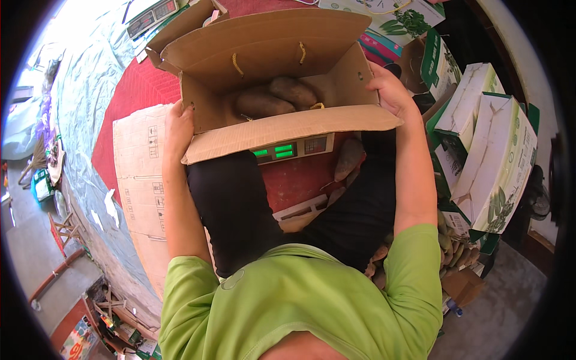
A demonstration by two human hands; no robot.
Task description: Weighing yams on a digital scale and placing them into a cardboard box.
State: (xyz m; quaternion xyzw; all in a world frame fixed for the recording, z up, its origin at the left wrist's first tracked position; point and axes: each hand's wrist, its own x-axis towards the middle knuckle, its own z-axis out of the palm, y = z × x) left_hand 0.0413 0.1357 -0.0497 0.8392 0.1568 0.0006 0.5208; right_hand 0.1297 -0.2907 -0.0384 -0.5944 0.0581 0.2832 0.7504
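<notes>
An open brown cardboard box (264,30) with yellow rope handles sits in front of me. Two large brown tubers, perhaps sweet potatoes (264,103), lie on its bottom. My left hand (179,129) is closed on the box's left side wall, and my right hand (390,89) grips the right side near the upper corner. The near flap (294,129) folds out toward me. Below that flap a digital scale (292,150) with lit green displays shows between my knees; the box hides the rest of it. Another tuber (349,161) lies by my right knee.
Flattened cardboard (139,198) lies to the left on a red cloth (135,90), beside pale blue sheeting (78,114). White-and-green cartons (495,159) stack up on the right, with more tubers (456,252) below them. A second scale (153,17) stands at the far left.
</notes>
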